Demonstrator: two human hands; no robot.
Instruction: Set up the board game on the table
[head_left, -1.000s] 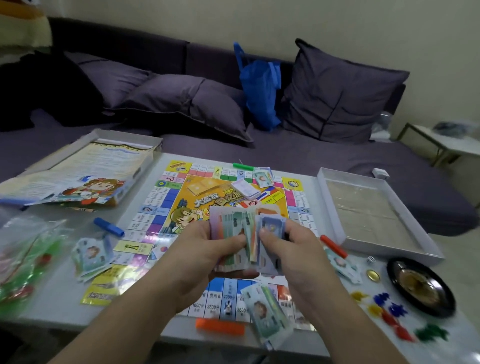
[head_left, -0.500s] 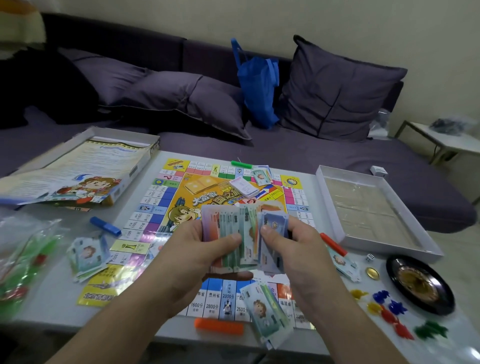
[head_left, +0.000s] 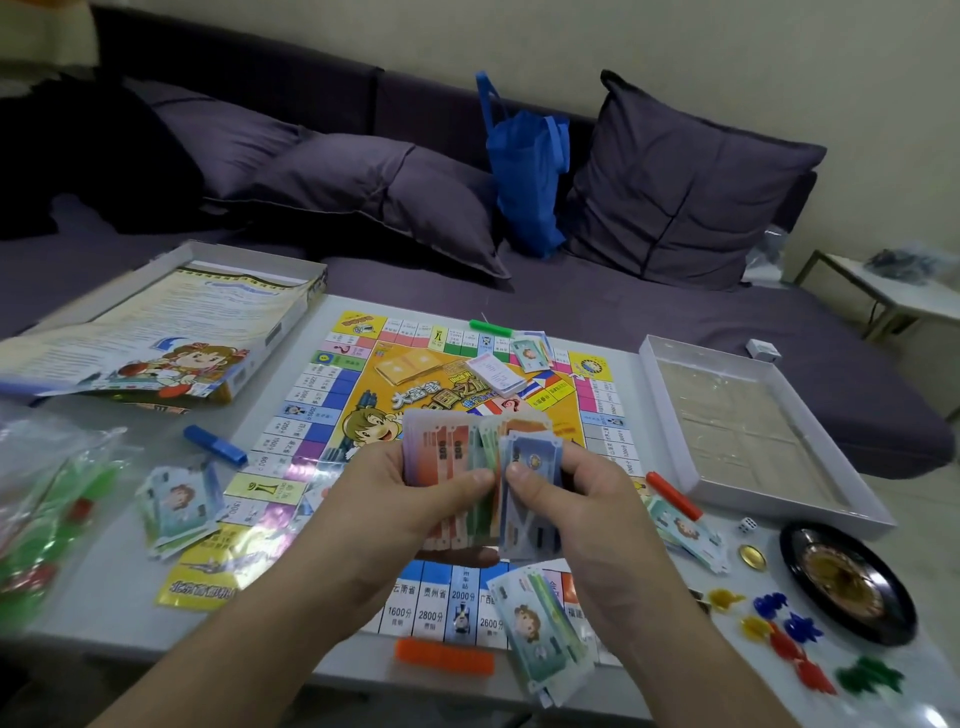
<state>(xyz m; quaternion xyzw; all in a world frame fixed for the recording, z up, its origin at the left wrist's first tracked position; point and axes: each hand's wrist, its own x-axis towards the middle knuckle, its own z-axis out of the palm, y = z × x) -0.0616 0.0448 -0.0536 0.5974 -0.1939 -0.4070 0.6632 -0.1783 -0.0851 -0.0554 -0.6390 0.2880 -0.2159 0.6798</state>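
The colourful game board (head_left: 337, 405) lies open on the white table (head_left: 104, 587). Above its near half my left hand (head_left: 415, 499) grips a fanned stack of paper play money (head_left: 447, 447). My right hand (head_left: 576, 499) pinches a blue note (head_left: 535, 457) at the fan's right side. More money piles lie at the board's left (head_left: 176, 504), front right (head_left: 540, 634), right (head_left: 685, 530) and far edge (head_left: 530, 353). A small white card deck (head_left: 493, 374) sits on the board's centre art.
The box lid with a rule sheet (head_left: 156, 332) is at back left, the white box tray (head_left: 748, 431) at right. A black roulette wheel (head_left: 841, 582), coloured tokens (head_left: 779, 629), a die (head_left: 747, 525), a gold coin (head_left: 752, 556), coloured sticks and a plastic bag (head_left: 41, 519) are scattered around. A sofa lies behind.
The money fan has shifted slightly left and spread wider in my left hand. My right thumb and fingers still pinch the blue note at its right side.
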